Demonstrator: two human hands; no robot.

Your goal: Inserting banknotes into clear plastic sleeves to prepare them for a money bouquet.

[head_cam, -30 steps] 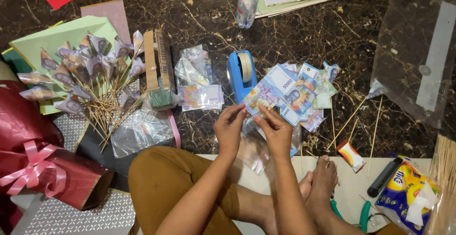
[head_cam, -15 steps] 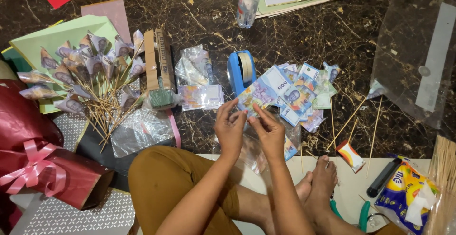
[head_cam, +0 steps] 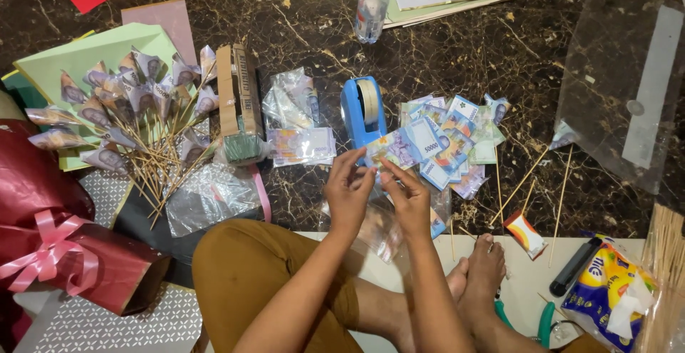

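Hands, left (head_cam: 347, 195) and right (head_cam: 412, 200), pinch a clear sleeve (head_cam: 382, 217) between tape dispenser (head_cam: 362, 114) and banknote pile (head_cam: 453, 142).

My left hand (head_cam: 347, 195) and right hand (head_cam: 408, 197) are working just short of the blue tape dispenser (head_cam: 362, 113), which is blocking the way straight ahead. To the right, a spread of banknotes (head_cam: 449, 139) is covering the marble floor (head_cam: 457, 46), and thin bamboo skewers (head_cam: 531, 182) are lying slanted beyond it. To the left, clear plastic sleeves (head_cam: 296, 121) and a cardboard box (head_cam: 239, 103) are crowding the reach, with a bundle of notes on sticks (head_cam: 135, 118) farther out. Bare floor is showing beyond the dispenser, up to the water bottle (head_cam: 372, 0). My feet (head_cam: 478, 274) are closing off the near right.
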